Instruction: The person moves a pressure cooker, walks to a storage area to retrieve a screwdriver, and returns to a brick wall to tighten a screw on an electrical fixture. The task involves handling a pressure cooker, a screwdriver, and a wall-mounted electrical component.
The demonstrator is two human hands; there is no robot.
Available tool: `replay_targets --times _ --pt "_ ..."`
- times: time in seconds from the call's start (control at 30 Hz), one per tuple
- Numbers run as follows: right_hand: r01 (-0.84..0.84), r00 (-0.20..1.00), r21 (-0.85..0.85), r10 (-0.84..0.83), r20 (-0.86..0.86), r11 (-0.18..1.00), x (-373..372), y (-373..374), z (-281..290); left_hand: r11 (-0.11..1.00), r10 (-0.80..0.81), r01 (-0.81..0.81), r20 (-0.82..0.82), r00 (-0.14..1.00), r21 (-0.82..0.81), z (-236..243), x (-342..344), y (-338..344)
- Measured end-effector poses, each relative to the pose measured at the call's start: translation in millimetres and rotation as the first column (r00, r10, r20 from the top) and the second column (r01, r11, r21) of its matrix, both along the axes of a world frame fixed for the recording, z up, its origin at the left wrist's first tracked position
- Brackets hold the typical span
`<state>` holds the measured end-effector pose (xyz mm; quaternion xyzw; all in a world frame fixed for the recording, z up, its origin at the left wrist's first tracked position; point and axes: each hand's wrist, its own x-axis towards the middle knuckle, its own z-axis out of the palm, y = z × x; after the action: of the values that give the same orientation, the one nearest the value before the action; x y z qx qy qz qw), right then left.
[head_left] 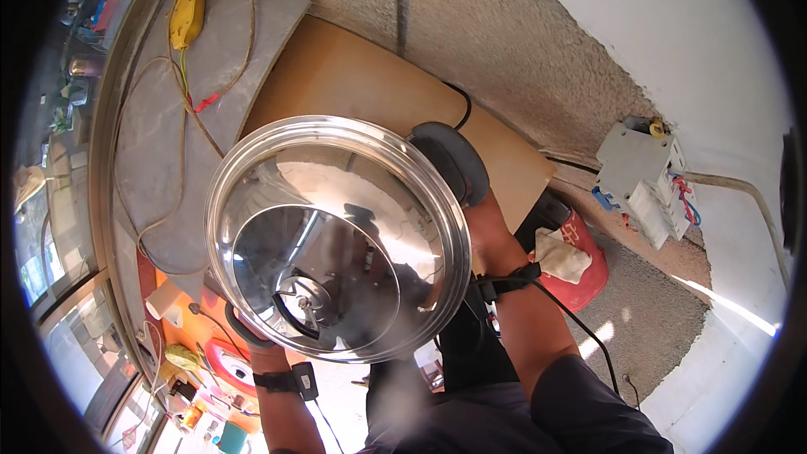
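A large round shiny metal pot [458,265], topped by a domed see-through lid [336,193], is held up in front of me. The lid carries a black arched handle [294,316] on a round metal mount. My right hand [483,217] grips the pot's thick dark side handle [454,164] at the upper right. On the lower left, my left hand [267,358] is closed at the other side handle [239,325]. Most fingers of both hands are hidden behind the handles and rim. The pot's underside is out of sight.
Behind the pot lie a tan board [353,71] and a grey slab [160,160] bearing a yellow power strip [187,13] and its cord. An open switch box [643,172] with loose wires hangs at right. Below it stands a red bucket [593,269] with a cloth. Cluttered orange table [197,332] at lower left.
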<state>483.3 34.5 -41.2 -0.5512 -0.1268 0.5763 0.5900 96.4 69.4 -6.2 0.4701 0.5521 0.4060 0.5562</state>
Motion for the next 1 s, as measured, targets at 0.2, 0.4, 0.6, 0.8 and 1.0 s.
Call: replay_targets --times 0.2,0.4,0.6,0.8,1.0 --pt "0.057 0.992 -0.032 -0.060 -0.113 0.998 3.1 -14.3 -7.0 0.971 0.147 -0.067 0.350 0.925 -0.230 18.1 28.7 14.2" --pt "0.165 0.827 0.055 -0.108 -0.551 0.985 8.4 -31.2 5.6 0.956 0.170 -0.047 0.414 0.894 -0.291 27.5 37.4 18.9" --pt "0.141 0.903 0.016 -0.122 -0.411 0.990 -4.0 -22.1 23.2 0.951 0.154 -0.014 0.436 0.887 -0.308 34.1 50.3 23.4" --pt "0.148 0.876 -0.013 -0.137 -0.463 0.989 0.8 1.4 21.5 0.954 0.125 0.027 0.478 0.870 -0.299 28.1 46.3 18.1" --pt "0.192 0.855 -0.025 -0.180 -0.487 0.981 9.3 37.7 23.6 0.918 0.248 -0.066 0.436 0.865 -0.391 20.6 49.3 11.4"
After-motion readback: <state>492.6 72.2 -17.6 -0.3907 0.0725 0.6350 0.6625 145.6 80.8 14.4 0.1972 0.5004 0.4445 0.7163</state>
